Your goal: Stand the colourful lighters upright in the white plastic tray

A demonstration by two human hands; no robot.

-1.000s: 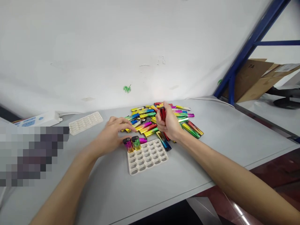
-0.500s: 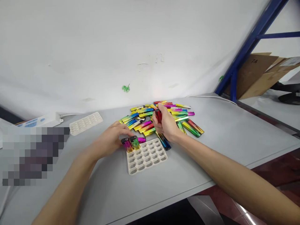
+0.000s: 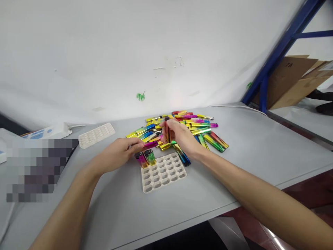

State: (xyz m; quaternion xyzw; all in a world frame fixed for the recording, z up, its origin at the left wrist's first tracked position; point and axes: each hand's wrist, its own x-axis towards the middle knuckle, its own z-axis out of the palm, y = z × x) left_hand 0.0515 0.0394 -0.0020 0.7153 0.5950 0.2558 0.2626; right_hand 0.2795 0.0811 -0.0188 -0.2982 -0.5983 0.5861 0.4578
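Between the thumb and fingers of my left hand (image 3: 122,151) is a magenta lighter (image 3: 151,144), its far end pointing at my other hand. My right hand (image 3: 180,135) is closed around a red lighter (image 3: 168,129) held upright, its dark top showing above the fingers. Both hands are over the near side of a heap of shiny multicoloured lighters (image 3: 200,122). Just in front lies a white tray (image 3: 163,177) with rows of oval holes. A magenta-and-yellow lighter (image 3: 142,159) and a green-and-yellow lighter (image 3: 150,157) stand upright in its back left holes.
A second white holed tray (image 3: 96,135) lies at the left near the wall. Beside it is a white box with blue markings (image 3: 49,132). A blue metal frame (image 3: 275,52) and cardboard boxes (image 3: 293,80) stand at the right. A white cable (image 3: 236,107) runs along the back.
My left hand has lifted the magenta lighter from behind the tray toward the heap. My right hand, with the red lighter, has shifted slightly left and turned it more upright.
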